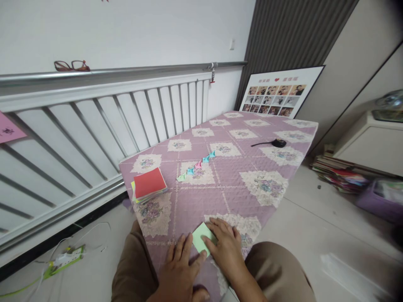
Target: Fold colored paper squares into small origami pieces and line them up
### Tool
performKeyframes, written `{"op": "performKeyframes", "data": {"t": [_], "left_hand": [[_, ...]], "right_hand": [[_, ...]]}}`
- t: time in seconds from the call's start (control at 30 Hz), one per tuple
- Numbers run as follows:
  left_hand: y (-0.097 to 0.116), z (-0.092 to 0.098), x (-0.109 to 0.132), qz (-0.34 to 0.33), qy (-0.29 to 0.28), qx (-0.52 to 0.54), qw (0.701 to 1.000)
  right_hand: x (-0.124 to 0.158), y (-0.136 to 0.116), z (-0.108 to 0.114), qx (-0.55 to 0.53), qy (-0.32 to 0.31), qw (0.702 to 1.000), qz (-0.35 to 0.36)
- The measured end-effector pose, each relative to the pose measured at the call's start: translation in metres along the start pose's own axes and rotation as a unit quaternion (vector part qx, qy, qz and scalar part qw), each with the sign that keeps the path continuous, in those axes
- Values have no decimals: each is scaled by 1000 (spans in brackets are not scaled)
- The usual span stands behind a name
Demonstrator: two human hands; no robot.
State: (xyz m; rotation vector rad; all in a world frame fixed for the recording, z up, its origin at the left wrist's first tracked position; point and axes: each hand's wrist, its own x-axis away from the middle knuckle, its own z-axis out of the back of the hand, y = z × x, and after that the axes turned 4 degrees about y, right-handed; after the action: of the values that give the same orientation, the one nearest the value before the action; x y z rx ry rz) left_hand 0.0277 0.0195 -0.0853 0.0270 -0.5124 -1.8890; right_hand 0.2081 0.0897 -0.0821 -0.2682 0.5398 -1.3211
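A small light green square of paper [203, 238] lies on the cloth in front of me, turned with one corner pointing away. My left hand [181, 264] rests beside it on the left, fingers stretched and apart, its thumb touching the lower corner. Across the right side of the paper lies my right hand [226, 243], fingers extended and flat, with the thumb on top of the sheet. The right corner is hidden under it. Farther up the table, several small folded paper pieces [198, 165] in green, blue and pink form a slanting row.
A stack of coloured paper with a red top sheet [150, 183] sits at the table's left edge. A black object with a thin handle [278, 143] lies at the right on the floral tablecloth [201, 201]. A white radiator [122, 121] runs along the left side.
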Motion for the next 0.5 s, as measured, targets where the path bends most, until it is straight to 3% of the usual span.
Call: {"op": "performKeyframes", "data": {"t": [0.23,0.5], "left_hand": [[2,-1,0,2,2,-10,1000],[4,-1,-2,23,-23,-32,999]], "right_hand": [[-2,3,1,-64,-16,997,-28],[1,4,1,-61,6,998,-15]]}}
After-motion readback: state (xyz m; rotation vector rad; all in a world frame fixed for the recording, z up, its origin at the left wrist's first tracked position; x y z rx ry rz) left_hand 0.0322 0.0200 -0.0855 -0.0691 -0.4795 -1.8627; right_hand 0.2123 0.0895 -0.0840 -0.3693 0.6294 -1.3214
